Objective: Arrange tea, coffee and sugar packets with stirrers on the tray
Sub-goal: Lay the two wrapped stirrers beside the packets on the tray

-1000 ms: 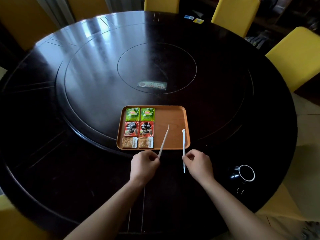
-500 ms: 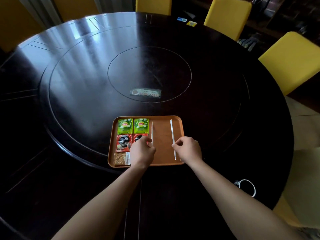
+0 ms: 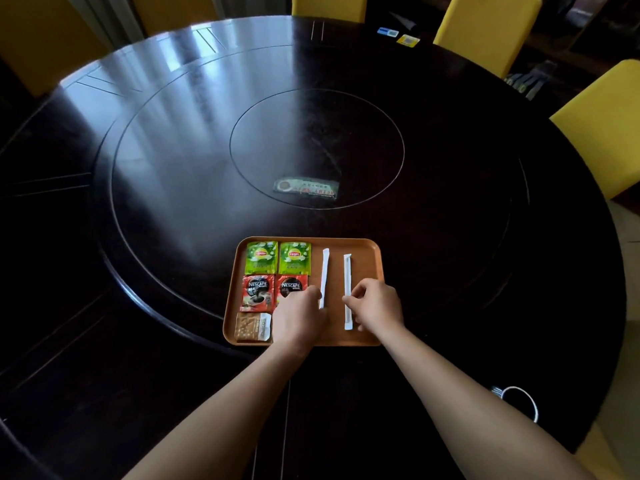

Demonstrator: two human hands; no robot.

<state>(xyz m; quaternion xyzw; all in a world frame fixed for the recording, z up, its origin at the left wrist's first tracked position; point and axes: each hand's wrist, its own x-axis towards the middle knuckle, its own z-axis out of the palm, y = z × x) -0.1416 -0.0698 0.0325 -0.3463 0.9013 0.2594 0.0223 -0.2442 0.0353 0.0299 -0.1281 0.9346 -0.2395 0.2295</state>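
Note:
An orange tray (image 3: 369, 252) sits on the dark round table, close to me. Its left half holds two green tea packets (image 3: 261, 258) side by side, two red coffee packets (image 3: 258, 292) below them, and a brown sugar packet (image 3: 251, 327) at the near left corner. My left hand (image 3: 301, 317) covers the spot to the right of that packet. Two white wrapped stirrers lie parallel, pointing away from me. My left hand pinches the near end of the left stirrer (image 3: 325, 271). My right hand (image 3: 377, 306) pinches the right stirrer (image 3: 347, 271) at its middle.
A dark mug with a white rim (image 3: 519, 400) stands at the table's near right edge. A printed label (image 3: 306, 188) lies in the table's centre disc. Small cards (image 3: 398, 35) rest at the far edge. Yellow chairs (image 3: 602, 126) ring the table.
Both hands moved forward from the table's near edge onto the tray, each carrying a stirrer. The stirrers, tilted in the air before, now lie flat and parallel on the tray's right half.

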